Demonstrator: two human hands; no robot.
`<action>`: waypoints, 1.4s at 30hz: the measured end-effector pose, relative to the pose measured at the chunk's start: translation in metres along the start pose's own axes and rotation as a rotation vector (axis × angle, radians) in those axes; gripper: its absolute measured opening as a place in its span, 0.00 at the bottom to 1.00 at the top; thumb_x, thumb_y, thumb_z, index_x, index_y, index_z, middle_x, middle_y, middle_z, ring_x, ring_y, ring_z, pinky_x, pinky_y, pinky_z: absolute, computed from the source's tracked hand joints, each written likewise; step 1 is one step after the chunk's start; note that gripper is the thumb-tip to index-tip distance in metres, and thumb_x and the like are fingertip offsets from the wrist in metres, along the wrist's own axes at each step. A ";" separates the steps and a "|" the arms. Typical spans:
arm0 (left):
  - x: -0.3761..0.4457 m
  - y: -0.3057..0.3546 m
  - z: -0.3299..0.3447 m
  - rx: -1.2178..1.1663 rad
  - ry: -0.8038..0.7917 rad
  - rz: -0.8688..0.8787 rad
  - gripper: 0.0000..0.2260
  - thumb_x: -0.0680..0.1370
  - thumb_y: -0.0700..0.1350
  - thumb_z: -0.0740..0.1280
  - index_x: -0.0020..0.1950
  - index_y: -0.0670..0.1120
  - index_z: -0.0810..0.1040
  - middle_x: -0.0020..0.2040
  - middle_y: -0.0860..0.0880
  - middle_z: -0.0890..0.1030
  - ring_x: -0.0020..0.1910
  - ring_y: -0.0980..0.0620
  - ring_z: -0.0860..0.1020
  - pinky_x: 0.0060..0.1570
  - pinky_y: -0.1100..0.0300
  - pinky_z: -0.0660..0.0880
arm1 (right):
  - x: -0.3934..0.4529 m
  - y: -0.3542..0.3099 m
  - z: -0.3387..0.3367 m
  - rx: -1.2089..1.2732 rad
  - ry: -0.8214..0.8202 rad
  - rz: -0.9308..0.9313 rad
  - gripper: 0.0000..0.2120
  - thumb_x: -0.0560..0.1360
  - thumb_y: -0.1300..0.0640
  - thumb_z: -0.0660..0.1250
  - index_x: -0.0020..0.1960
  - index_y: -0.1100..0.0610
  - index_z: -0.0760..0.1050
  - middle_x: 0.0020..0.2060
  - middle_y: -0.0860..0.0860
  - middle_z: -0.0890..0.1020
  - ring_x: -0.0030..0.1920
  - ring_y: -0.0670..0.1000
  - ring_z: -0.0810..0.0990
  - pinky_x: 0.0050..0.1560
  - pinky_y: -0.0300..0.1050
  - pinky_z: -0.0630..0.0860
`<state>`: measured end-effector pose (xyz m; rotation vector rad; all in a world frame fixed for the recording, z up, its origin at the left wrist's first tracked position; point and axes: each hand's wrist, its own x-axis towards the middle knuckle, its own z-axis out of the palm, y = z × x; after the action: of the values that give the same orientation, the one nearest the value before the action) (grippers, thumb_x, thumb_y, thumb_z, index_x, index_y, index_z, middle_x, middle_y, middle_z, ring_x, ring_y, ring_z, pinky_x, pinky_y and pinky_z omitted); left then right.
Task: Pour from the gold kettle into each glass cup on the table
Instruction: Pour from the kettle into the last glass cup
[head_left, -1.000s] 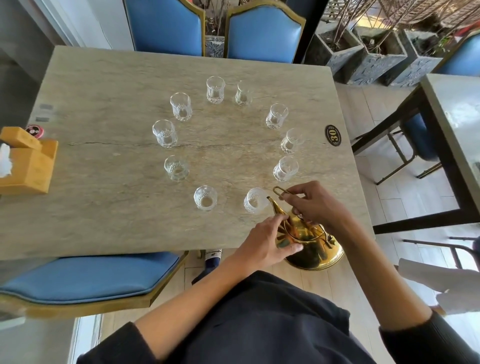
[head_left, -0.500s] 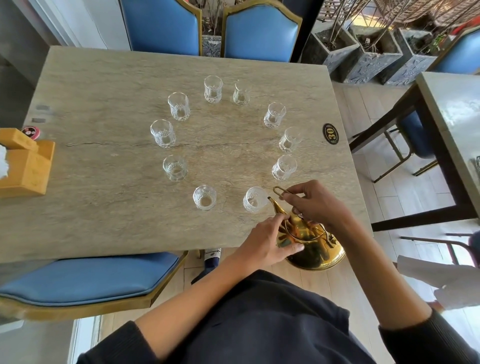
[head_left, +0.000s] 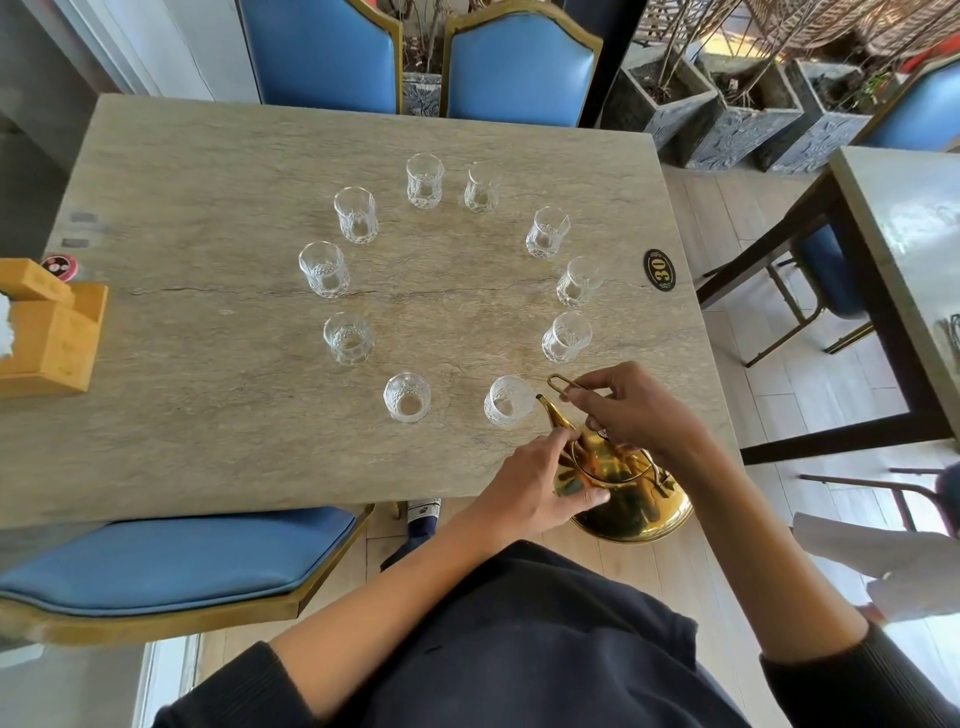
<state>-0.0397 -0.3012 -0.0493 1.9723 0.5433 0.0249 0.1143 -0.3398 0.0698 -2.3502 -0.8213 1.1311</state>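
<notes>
Several clear glass cups stand in a ring on the stone table (head_left: 208, 395). The gold kettle (head_left: 631, 499) is tilted at the table's near right edge, its spout tip touching the rim of the nearest right cup (head_left: 508, 401). My right hand (head_left: 631, 410) grips the kettle's thin wire handle from above. My left hand (head_left: 535, 488) rests on the kettle's lid and shoulder, fingers pressed on it. Another near cup (head_left: 407, 397) stands to the left of that one. No stream of liquid is visible.
A wooden tissue box (head_left: 49, 332) sits at the table's left edge. A black oval number plate (head_left: 660, 268) lies at the right side. Blue chairs stand behind the table (head_left: 322, 52) and at the near left (head_left: 171, 561). A second table (head_left: 904, 228) is to the right.
Both hands and the kettle stay almost where they were, with the spout held at the same near right cup. The view has shifted only slightly.
</notes>
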 end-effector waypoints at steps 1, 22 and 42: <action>0.000 0.001 0.000 -0.001 0.000 0.004 0.37 0.78 0.62 0.78 0.80 0.45 0.70 0.71 0.44 0.82 0.69 0.46 0.81 0.68 0.48 0.80 | 0.000 0.000 0.000 -0.001 0.000 -0.001 0.13 0.82 0.52 0.66 0.62 0.57 0.82 0.33 0.54 0.80 0.26 0.48 0.73 0.25 0.41 0.70; 0.003 0.002 0.000 -0.010 0.008 0.019 0.38 0.77 0.63 0.78 0.79 0.44 0.71 0.70 0.43 0.83 0.69 0.44 0.82 0.67 0.46 0.81 | 0.002 -0.004 -0.004 -0.026 0.003 -0.021 0.13 0.82 0.53 0.65 0.62 0.58 0.82 0.33 0.53 0.79 0.22 0.41 0.73 0.25 0.39 0.69; 0.005 0.005 -0.003 -0.030 0.010 0.014 0.36 0.78 0.60 0.79 0.79 0.45 0.71 0.69 0.45 0.83 0.69 0.47 0.82 0.68 0.49 0.80 | 0.005 -0.004 -0.005 -0.006 -0.020 0.006 0.13 0.82 0.52 0.65 0.61 0.55 0.82 0.33 0.53 0.79 0.26 0.48 0.72 0.25 0.40 0.69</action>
<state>-0.0344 -0.2980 -0.0447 1.9479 0.5326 0.0507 0.1193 -0.3338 0.0721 -2.3514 -0.8258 1.1581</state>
